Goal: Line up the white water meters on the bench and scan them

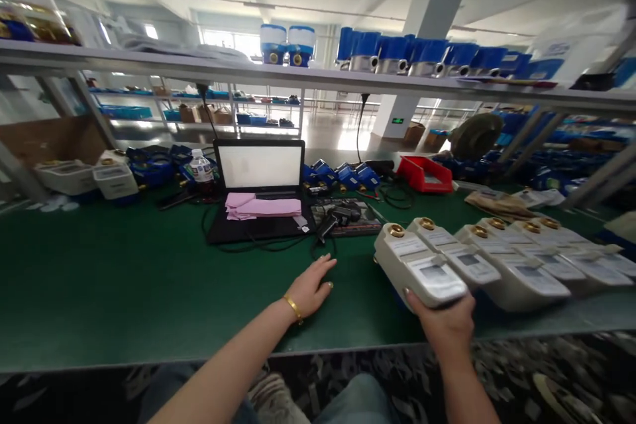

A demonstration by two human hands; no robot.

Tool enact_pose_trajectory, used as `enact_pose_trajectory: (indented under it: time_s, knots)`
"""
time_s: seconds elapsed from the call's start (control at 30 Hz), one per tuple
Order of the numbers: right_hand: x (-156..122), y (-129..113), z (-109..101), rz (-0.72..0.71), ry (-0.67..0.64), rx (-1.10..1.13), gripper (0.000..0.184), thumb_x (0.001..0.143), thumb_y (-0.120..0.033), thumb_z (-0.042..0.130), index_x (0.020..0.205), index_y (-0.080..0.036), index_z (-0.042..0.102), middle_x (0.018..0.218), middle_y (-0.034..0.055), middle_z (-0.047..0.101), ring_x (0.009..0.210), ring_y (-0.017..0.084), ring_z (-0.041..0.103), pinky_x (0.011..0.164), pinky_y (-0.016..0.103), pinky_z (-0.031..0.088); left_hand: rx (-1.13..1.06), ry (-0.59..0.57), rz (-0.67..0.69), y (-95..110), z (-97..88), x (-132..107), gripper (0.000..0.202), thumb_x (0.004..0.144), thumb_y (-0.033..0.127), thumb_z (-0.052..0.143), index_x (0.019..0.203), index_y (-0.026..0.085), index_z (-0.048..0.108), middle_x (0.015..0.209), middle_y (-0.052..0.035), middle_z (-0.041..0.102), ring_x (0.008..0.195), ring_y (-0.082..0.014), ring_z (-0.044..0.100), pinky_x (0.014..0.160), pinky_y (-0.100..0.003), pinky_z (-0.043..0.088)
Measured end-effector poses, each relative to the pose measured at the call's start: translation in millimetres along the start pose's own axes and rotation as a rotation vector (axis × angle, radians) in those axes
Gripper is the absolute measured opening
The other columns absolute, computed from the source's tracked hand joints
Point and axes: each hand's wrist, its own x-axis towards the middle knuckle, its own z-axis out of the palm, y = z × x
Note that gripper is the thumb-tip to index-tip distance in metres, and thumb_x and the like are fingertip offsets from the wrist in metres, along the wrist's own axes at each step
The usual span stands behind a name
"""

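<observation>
My right hand grips the near end of a white water meter with a brass fitting on top, the leftmost of a row of several like meters lying side by side on the green bench. My left hand, with a gold bracelet at the wrist, rests flat on the bench mat, fingers stretched out and holding nothing. It lies just in front of a black handheld scanner and an open laptop with pink paper on its keyboard.
A red bin, blue meter parts, a water bottle and cables sit behind the laptop. More white meters stand at far left. An overhead shelf carries blue-capped units. My knees show below the bench edge.
</observation>
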Motion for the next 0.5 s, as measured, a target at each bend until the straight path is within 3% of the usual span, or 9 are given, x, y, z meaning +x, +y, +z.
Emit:
enact_pose_trajectory:
  time_s: [0.13,0.2,0.3,0.4,0.5]
  knots:
    - [-15.0,2.9,-3.4,-0.005,-0.009,0.016,0.089,0.038,-0.056,0.072,0.110,-0.011,0.045,0.099,0.0208,0.059,0.091,0.038,0.056,0.074,0.047,0.046,-0.129,0.137,-0.023,26.2,-15.5,-41.0,0.058,0.082,0.024,0.046,0.136,0.024,0.027,0.145,-0.0076,0.023,0.131,-0.0204,0.026,0.108,-0.043,0.027]
    - [-40.5,-2.8,0.5,-0.066,-0.057,0.068,0.088,0.038,-0.055,0.073,0.110,-0.013,0.043,0.098,0.0180,0.061,0.089,0.035,0.057,0.072,0.045,0.047,-0.141,0.165,0.039,42.0,-20.5,-53.4,0.064,0.080,0.028,0.052,0.137,0.023,0.023,0.145,-0.0083,0.021,0.133,-0.0216,0.022,0.109,-0.044,0.025]
    - [-92.4,-23.6,22.8,-0.158,-0.203,0.203,0.087,0.043,-0.050,0.074,0.114,-0.017,0.038,0.099,0.0139,0.062,0.088,0.031,0.060,0.070,0.040,0.050,-0.076,0.198,0.120,59.4,-25.3,-68.1,0.088,0.067,0.032,0.068,0.138,0.020,0.018,0.146,-0.0101,0.015,0.135,-0.0251,0.014,0.110,-0.044,0.023]
    - [-143.5,-55.7,55.6,-0.204,-0.423,0.282,0.087,0.047,-0.044,0.075,0.120,-0.018,0.035,0.098,0.0111,0.063,0.086,0.029,0.062,0.068,0.040,0.052,0.096,0.373,0.079,53.3,-36.2,-84.0,0.086,0.061,0.026,0.069,0.135,0.015,0.026,0.144,-0.0127,0.020,0.135,-0.0292,0.008,0.110,-0.048,0.021]
    - [-172.4,-87.9,76.1,-0.437,-0.715,0.438,0.086,0.056,-0.036,0.073,0.129,-0.019,0.031,0.116,0.0125,0.056,0.101,0.027,0.057,0.083,0.040,0.050,0.236,0.601,-0.009,26.9,-65.6,-103.4,0.059,0.072,0.024,0.058,0.126,0.013,0.039,0.135,-0.0133,0.036,0.134,-0.0298,0.014,0.109,-0.049,0.020]
